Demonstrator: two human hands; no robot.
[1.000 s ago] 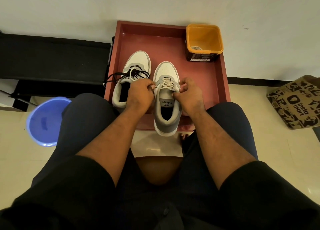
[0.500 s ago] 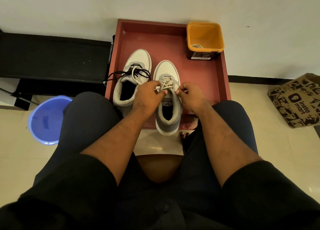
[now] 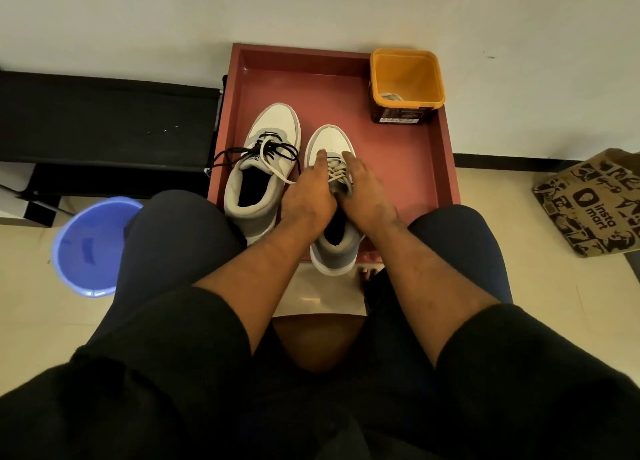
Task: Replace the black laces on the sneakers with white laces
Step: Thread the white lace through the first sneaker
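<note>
Left hand (image 3: 308,196), right hand (image 3: 363,192) flank white laces (image 3: 336,172), fingers extended.

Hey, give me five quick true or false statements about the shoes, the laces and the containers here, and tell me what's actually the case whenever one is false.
1. Both sneakers sit in the red tray. True.
2. The left sneaker already has only white laces. False: black laces are still threaded through it, with one white lace lying across.
3. Both hands rest on the right sneaker. True: the left hand and right hand lie with straight fingers beside its white lacing.
4. The orange tub stands outside the tray. False: it is in the tray's far right corner.
5. The blue bucket stands on the floor, left of the tray. True.
</note>
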